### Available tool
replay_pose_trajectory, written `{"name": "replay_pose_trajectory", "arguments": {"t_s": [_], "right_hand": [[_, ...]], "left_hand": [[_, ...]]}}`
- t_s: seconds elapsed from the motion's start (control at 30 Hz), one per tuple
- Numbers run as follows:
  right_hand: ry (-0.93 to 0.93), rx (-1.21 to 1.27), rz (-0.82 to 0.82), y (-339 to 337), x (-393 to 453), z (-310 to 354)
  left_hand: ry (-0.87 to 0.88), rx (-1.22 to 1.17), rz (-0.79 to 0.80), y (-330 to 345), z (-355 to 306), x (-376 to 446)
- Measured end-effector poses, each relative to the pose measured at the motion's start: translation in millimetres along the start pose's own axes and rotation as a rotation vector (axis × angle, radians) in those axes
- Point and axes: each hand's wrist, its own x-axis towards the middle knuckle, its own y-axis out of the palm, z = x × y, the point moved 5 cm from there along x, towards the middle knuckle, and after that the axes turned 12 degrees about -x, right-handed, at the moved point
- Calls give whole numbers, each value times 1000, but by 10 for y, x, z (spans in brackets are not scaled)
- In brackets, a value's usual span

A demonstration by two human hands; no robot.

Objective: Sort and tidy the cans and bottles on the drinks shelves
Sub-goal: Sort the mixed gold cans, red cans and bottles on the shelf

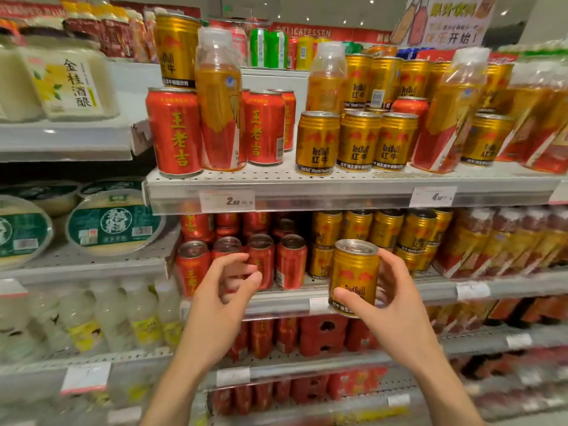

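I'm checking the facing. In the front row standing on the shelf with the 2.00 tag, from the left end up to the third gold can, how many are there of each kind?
Red cans: 2
Tall orange bottles: 1
Gold cans: 3
Total: 6

Top shelf front: 3 gold cans, 2 red cans, 3 bottles.

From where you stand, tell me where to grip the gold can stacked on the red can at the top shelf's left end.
Grip the gold can around its mid-body from the front-left: it stands upright on the red can, and a tall bottle crowds its right side. Lift straight up, so the red can likely stays put.
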Motion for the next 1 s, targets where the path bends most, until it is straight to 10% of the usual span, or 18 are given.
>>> {"name": "replay_pose_trajectory", "arguments": {"t_s": [0.43, 1.0], "right_hand": [[112, 63, 81, -1256, 265, -1312], [-75, -27, -18, -1928, 753, -964]], "left_hand": [[-170, -36, -101, 1768, 297, -335], [64, -3, -99, 2216, -278, 153]]}}
